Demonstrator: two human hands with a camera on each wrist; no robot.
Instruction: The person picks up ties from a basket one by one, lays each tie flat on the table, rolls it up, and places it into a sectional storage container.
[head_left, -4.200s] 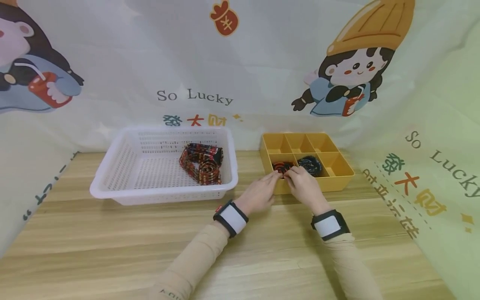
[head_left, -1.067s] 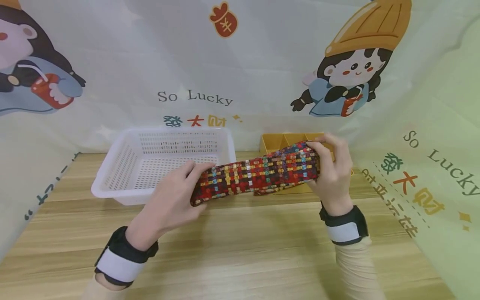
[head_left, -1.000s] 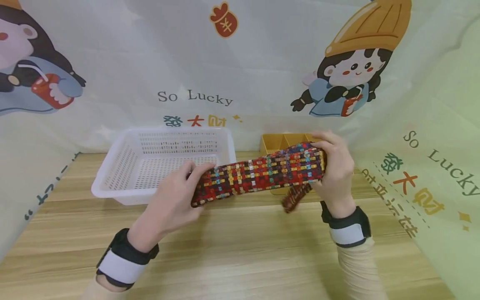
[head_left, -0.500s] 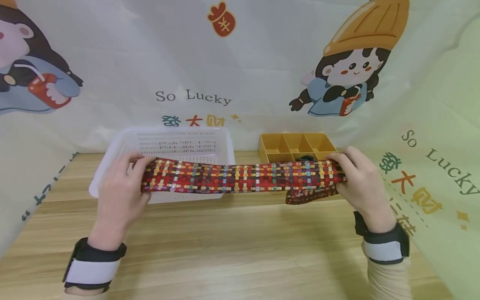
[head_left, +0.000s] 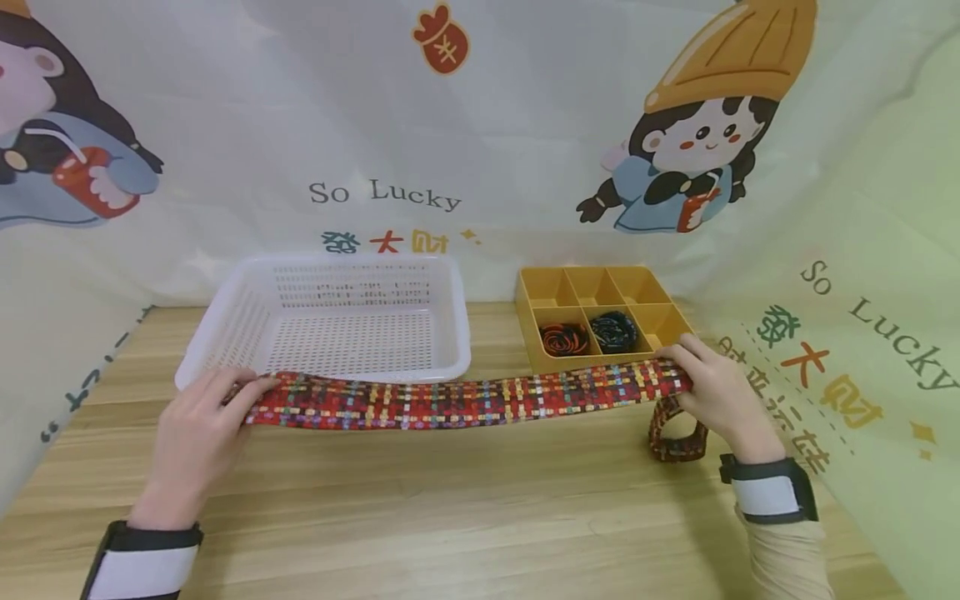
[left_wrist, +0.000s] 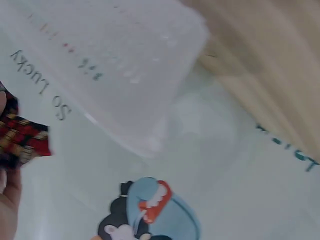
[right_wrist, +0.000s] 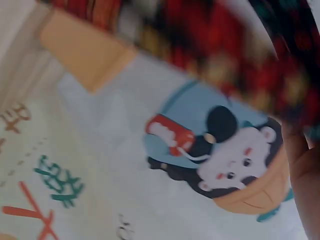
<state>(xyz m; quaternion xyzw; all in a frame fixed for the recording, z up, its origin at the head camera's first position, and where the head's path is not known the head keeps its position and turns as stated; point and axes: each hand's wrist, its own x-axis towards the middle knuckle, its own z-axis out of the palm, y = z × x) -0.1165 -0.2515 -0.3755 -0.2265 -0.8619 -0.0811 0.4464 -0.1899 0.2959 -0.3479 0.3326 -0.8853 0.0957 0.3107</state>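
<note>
Above the wooden tabletop [head_left: 465,517], a plaid fabric strip [head_left: 465,405] is held stretched between the two hands, its long axis running crosswise. The left hand [head_left: 198,429] pinches one end; the right hand [head_left: 727,400] grips the strip farther along, with a loop [head_left: 677,453] hanging below. The yellow divided box [head_left: 551,364] lies beyond the strip, nearer the right hand; the white basket [head_left: 459,325], nearer the left. Whether the loop touches the tabletop cannot be told, the right-wrist view being blurred.
</note>
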